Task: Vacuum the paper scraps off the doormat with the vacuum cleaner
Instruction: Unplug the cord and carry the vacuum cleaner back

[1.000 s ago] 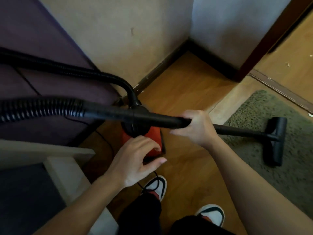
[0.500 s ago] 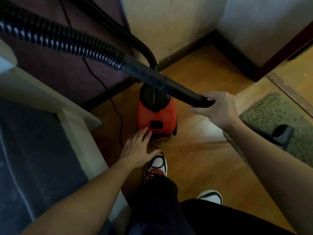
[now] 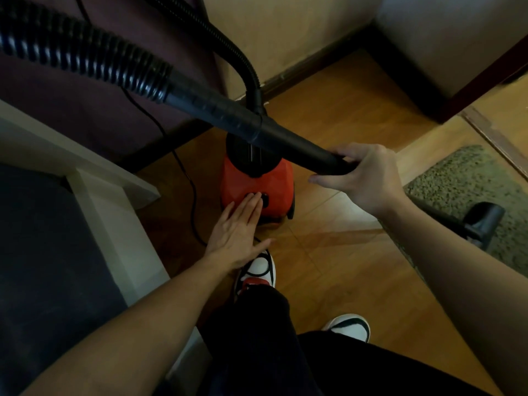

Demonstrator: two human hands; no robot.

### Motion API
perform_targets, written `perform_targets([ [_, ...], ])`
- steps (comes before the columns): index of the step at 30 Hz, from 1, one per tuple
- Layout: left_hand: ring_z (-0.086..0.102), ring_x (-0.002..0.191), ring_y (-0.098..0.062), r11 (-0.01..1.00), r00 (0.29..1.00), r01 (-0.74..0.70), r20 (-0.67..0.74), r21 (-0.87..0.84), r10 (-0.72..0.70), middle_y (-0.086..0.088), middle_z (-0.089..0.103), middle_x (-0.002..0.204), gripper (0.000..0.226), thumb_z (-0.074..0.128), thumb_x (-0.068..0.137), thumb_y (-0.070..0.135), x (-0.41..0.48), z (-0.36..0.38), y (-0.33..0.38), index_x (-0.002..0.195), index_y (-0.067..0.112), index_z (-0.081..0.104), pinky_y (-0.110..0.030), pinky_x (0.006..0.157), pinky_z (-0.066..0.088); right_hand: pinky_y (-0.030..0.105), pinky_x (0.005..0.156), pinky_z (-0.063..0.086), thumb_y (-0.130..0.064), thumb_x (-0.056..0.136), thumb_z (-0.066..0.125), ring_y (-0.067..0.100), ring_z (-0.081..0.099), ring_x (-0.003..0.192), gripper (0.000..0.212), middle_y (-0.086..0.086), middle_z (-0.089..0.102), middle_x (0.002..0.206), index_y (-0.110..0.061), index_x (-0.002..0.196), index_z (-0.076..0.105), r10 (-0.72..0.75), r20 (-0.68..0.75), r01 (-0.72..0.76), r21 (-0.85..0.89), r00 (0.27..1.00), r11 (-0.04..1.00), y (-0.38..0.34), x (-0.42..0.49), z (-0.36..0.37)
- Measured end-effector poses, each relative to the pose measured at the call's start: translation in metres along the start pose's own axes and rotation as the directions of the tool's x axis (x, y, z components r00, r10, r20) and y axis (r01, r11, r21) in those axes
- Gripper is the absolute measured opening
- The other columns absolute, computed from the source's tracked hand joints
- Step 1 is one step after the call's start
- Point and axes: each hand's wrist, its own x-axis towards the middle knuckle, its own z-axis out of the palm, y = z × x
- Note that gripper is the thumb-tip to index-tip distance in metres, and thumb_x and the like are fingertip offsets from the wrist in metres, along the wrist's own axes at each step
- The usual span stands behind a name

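Vacuum cleaner (image 3: pixel 251 187): squat orange body, black top.

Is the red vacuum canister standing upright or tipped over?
Upright: the vacuum canister stands on the floor, hose rising from its top, left hand flat against its front.

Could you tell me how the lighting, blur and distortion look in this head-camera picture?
Head view: dim, warm light; the bench at lower left is deep in shadow; wide-angle bending curves the ribbed hose and walls; the left hand on the red vacuum body is sharp, edges softer.
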Motion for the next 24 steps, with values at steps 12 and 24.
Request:
perform_targets([
  [12, -0.017, 0.151, -0.013, 0.997, 0.998, 0.065, 0.029, -0.043, -0.064, -0.001, -0.012, 0.166, 0.103, 0.025, 0.085, 0.078, 0.003, 0.01, 0.01, 0.158, 0.012, -0.005, -0.04, 0.125, 0.002, 0.003, 0.067, 0.039, -0.034, 0.076, 0.089, -0.01, 0.061, 0.077, 0.035, -0.028, 0.062, 0.085, -0.023, 0.108, 0.078, -0.042, 0.042, 0.041, 0.014, 0.998, 0.999, 0.004, 0.001, 0.006],
  [24, 0.008, 0.152, -0.019, 0.925, 0.984, 0.156, 0.136, -0.348, -0.115, 0.009, -0.009, 0.165, 0.091, 0.035, 0.091, 0.071, -0.007, -0.062, 0.013, 0.159, 0.023, -0.003, -0.042, 0.123, 0.015, 0.012, 0.067, 0.037, -0.037, 0.076, 0.087, -0.003, 0.059, 0.077, 0.033, -0.024, 0.06, 0.082, -0.021, 0.102, 0.076, -0.028, 0.066, 0.028, 0.004, 0.997, 1.0, -0.003, -0.003, 0.004],
])
